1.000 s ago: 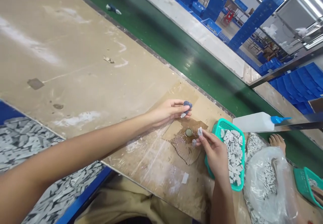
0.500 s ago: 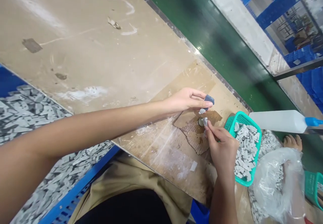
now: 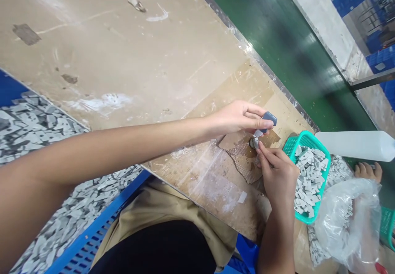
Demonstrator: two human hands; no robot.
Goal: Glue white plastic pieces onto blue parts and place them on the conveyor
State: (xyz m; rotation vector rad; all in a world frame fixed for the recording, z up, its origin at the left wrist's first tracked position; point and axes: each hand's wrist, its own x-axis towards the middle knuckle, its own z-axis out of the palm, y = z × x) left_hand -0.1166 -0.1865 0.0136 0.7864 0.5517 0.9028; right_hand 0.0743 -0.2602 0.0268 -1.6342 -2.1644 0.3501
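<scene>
While the scuffed, tan surface (image 3: 123, 60) spreads wide under our arms, a blue crate (image 3: 46, 191) of flat grey chips sits at its left edge and a teal mesh basket (image 3: 321, 150) holds more at the right. Our left hand (image 3: 237, 117) pinches a small blue-grey plastic piece (image 3: 268, 119) over torn brown cardboard (image 3: 243, 159). Our right hand (image 3: 276, 171) closes its fingertips on a tiny grey chip (image 3: 256, 142), touching a small round metal disc (image 3: 252, 143).

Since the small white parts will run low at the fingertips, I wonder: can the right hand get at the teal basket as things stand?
Probably yes. The right hand sits right beside the teal basket of white pieces, whose open top has nothing over it. The fingers are pinched on a small part by the metal disc, so they would need freeing first.
</scene>
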